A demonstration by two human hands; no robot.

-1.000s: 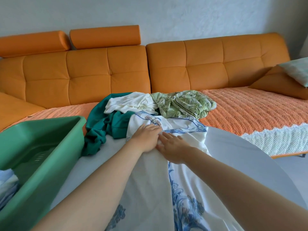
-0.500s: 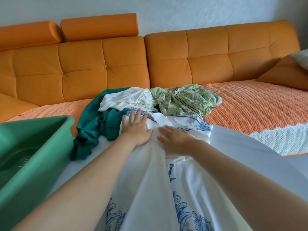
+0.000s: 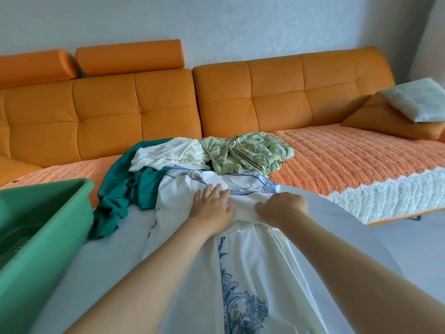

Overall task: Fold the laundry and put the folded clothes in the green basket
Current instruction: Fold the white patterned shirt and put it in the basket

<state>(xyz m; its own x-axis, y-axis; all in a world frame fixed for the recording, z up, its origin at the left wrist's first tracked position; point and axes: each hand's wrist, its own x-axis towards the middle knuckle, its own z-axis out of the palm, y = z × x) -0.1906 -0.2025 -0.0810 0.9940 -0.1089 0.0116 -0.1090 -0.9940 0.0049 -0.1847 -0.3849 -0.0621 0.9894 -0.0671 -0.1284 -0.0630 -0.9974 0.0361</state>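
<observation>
Two hands are at work on one garment: we have the white dress with blue print [image 3: 240,273] spread lengthwise down the white table [image 3: 349,232], its top end toward the sofa [image 3: 144,112]. Our left hand [image 3: 212,208] lies flat and open, fingers spread, pressing the bodice down. Our right hand [image 3: 281,208] is curled closed, pinching a gathered bunch of the fabric at what looks like the waist. We judge this to be the smoothing and first-fold stage, with nothing of this dress folded yet.

Next, we think the right hand should carry the fabric it holds across or over while the left pins the cloth so it does not slide on the smooth table; the skirt is long and runs out of view below, so it will need gathering up too.

Beyond the dress wait a teal garment [image 3: 120,189], a cream garment [image 3: 168,155] and a green leaf-print garment [image 3: 248,150], heaped unfolded at the table's far edge. The green basket [image 3: 48,225] stands on our left, near the pile; its contents are hardly visible.
</observation>
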